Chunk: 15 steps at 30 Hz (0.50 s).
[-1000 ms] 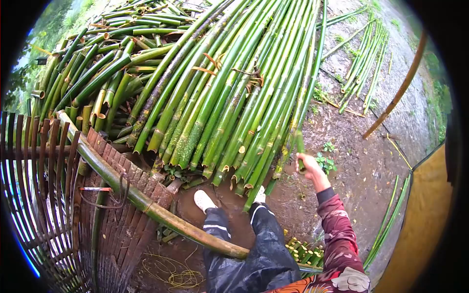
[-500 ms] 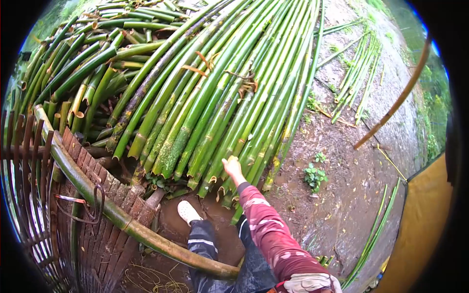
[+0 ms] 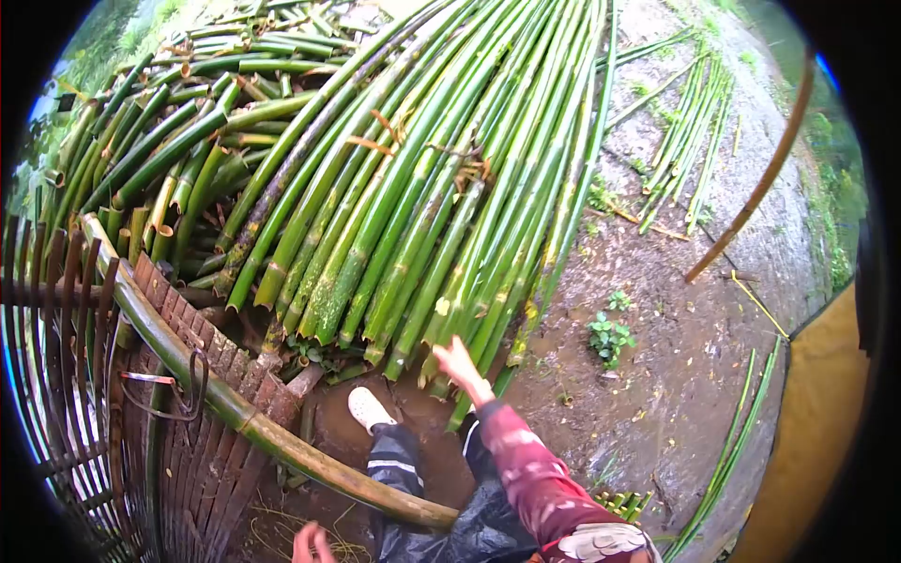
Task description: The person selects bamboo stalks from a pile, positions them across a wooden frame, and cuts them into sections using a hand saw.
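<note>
Long green bamboo poles (image 3: 404, 235) lie side by side in a big pile, their cut ends toward me. Over the near ends of these poles reaches my right hand (image 3: 460, 368), its fingers apart and nothing held in them. At the bottom edge, left of my legs, part of my left hand (image 3: 312, 544) shows; its fingers are partly raised and nothing is seen in them, while the rest is cut off by the frame. A curved bamboo rail (image 3: 282, 446) runs between my left hand and the pile.
Shorter cut bamboo (image 3: 188, 141) is heaped at the left, behind a slatted wooden fence (image 3: 178, 413). Thin poles (image 3: 690, 141) lie at the upper right, near a slanting brown stick (image 3: 760, 202). Wet mud and a small plant (image 3: 610, 338) are on the right. An orange-brown sheet (image 3: 807, 422) hangs at the right edge.
My right hand has drawn back toward me from the poles, and its fingers have spread. My left hand has come into view at the bottom. The view has shifted slightly.
</note>
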{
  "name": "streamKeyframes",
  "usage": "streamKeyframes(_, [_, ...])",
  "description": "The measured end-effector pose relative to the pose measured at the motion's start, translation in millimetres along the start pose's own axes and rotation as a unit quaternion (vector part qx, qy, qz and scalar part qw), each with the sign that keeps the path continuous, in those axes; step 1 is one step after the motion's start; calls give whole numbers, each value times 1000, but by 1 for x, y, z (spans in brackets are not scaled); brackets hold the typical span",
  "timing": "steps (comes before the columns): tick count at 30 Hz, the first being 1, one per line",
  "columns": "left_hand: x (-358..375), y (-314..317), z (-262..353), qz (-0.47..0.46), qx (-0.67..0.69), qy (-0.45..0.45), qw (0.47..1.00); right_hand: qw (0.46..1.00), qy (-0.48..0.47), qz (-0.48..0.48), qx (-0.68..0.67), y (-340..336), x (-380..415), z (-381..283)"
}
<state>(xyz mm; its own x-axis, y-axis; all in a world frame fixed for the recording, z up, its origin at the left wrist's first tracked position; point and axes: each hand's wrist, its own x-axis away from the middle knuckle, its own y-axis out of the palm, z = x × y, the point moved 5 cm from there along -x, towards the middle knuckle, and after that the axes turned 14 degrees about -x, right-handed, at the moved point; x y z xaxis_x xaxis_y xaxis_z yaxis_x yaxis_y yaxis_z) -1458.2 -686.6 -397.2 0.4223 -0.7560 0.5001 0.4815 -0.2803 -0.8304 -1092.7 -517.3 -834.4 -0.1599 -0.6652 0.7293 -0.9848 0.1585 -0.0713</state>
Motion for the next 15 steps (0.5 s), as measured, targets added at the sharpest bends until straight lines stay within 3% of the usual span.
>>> streamKeyframes(1, [-20, 31, -1, 0, 107, 26, 994, 1000, 25, -14, -13, -7, 52, -34])
streamKeyframes(3, [-50, 53, 79, -111, 192, 89, 971, 993, -2, -113, -44, -10, 139, -79])
streamKeyframes(4, [-56, 76, 107, -175, 213, 125, 953, 989, 29, -128, -67, -10, 179, -77])
streamKeyframes(5, [-53, 109, 120, -256, 250, 81, 930, 982, 44, -163, -80, -1, 232, -121])
streamKeyframes(6, [-41, 132, 132, -332, 337, 44, 880, 970, -14, -225, -89, 4, 263, -119])
streamKeyframes(7, [-40, 156, 128, -275, 240, 179, 914, 947, -64, -316, -15, 8, 290, -120])
streamKeyframes(8, [-38, 152, 121, -327, 126, 170, 921, 938, -120, -321, 46, -1, 317, -135])
streamKeyframes(9, [-32, 141, 109, -376, 7, 155, 913, 901, -3, -412, 140, -11, 331, -151])
streamKeyframes(10, [-17, 119, 101, -340, -4, 132, 931, 900, -2, -423, 104, -32, 323, -150])
streamKeyframes(12, [12, 101, 58, -297, -82, 83, 948, 930, 13, -364, -43, -80, 257, -131])
streamKeyframes(13, [31, 77, 52, -288, -76, 72, 952, 946, 27, -285, -154, -98, 222, -130])
streamKeyframes(15, [80, 87, -34, -210, -89, 49, 973, 926, 0, -103, -364, -97, 204, -225])
